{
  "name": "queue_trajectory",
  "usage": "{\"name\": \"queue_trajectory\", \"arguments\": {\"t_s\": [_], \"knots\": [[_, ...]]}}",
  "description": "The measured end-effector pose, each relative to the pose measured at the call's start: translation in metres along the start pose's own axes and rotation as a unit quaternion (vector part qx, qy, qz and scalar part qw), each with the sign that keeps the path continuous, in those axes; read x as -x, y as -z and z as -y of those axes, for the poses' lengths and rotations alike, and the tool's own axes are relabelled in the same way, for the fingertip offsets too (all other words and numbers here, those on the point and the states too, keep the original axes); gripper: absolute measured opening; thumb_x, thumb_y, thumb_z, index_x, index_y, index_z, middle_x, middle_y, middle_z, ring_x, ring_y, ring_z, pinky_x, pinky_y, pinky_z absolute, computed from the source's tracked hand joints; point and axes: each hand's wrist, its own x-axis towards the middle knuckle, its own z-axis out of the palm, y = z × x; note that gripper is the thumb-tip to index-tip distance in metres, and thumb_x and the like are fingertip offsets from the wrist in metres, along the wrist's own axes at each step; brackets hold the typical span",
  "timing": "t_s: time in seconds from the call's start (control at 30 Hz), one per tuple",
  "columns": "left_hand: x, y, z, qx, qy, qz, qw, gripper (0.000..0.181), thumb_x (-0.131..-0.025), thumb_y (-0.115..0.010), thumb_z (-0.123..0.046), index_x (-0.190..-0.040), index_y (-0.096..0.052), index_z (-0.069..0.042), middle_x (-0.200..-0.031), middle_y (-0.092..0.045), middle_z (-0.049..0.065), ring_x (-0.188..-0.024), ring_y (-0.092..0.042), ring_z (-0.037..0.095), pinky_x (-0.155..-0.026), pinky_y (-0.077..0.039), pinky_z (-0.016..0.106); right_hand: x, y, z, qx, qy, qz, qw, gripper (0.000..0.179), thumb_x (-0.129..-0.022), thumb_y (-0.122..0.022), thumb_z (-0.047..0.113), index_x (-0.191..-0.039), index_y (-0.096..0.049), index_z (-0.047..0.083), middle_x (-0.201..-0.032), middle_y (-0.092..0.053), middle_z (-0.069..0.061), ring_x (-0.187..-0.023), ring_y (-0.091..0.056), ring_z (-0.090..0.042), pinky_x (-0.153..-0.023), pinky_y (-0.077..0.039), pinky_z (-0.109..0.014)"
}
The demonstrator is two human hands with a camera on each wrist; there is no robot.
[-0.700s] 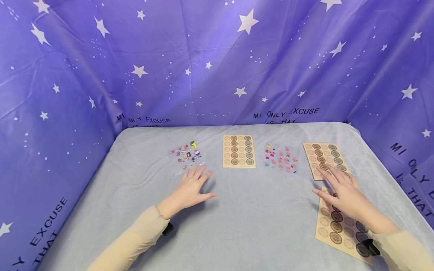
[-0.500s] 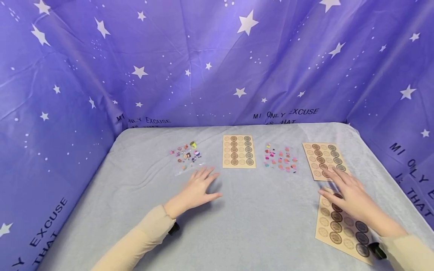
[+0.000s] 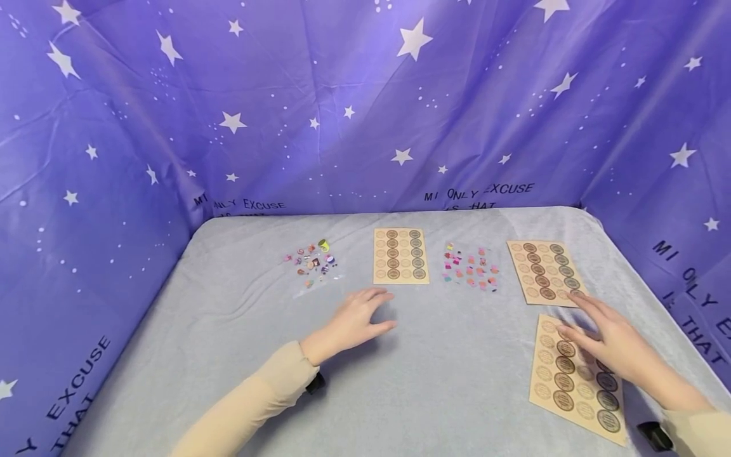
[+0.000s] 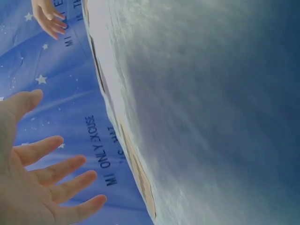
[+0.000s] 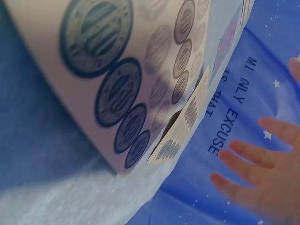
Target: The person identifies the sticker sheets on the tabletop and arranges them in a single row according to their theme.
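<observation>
Fabric (image 3: 274, 63), purple and star-printed, hangs behind a grey-covered table (image 3: 445, 368).

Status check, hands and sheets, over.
Left hand open, empty, over grey cloth. Right hand open, empty, above nearest tan sheet. Sheet on cloth, partly hidden in head view by Right hand.

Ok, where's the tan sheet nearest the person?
In the head view, the nearest tan sheet lies at the lower right, partly hidden by the right hand, just below the upper right tan sheet.
</observation>
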Motion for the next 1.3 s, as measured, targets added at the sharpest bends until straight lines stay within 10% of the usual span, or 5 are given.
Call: {"name": "queue_trajectory", "arguments": {"t_s": [0.97,1.17,1.3], "knots": [[-0.042,-0.032,-0.047,0.155,0.004,0.035,0.9872,0.040,-0.084,-0.059,-0.030,-0.119,-0.055,-0.009,-0.115,-0.057,0.002,-0.099,-0.055,0.012,-0.083,-0.044,0.016,0.025,0.009,-0.047,-0.007,-0.107,0.032,0.9937,0.056,-0.085,-0.058,0.029,-0.121,-0.043,-0.011,-0.112,-0.043,-0.040,-0.085,-0.050,-0.054,-0.062,-0.041,-0.061],[-0.051,-0.038,-0.058,0.204,0.014,0.043,0.9779,0.039,-0.085,-0.058,-0.026,-0.119,-0.055,-0.008,-0.113,-0.058,0.003,-0.096,-0.056,0.010,-0.080,-0.044,0.013,0.027,0.009,-0.057,-0.013,-0.114,0.017,0.9932,0.050,-0.082,-0.061,0.027,-0.116,-0.050,-0.008,-0.106,-0.053,-0.033,-0.067,-0.046,0.012,-0.055,-0.049,-0.038],[-0.058,-0.045,-0.066,0.241,0.025,0.045,0.9691,0.036,-0.085,-0.060,-0.022,-0.117,-0.056,-0.007,-0.109,-0.060,0.005,-0.091,-0.059,0.009,-0.076,-0.045,0.011,0.028,0.010,-0.062,-0.016,-0.123,0.020,0.9920,0.051,-0.083,-0.061,0.027,-0.116,-0.050,-0.009,-0.104,-0.053,-0.033,-0.065,-0.036,0.019,-0.051,-0.048,-0.032]]}}
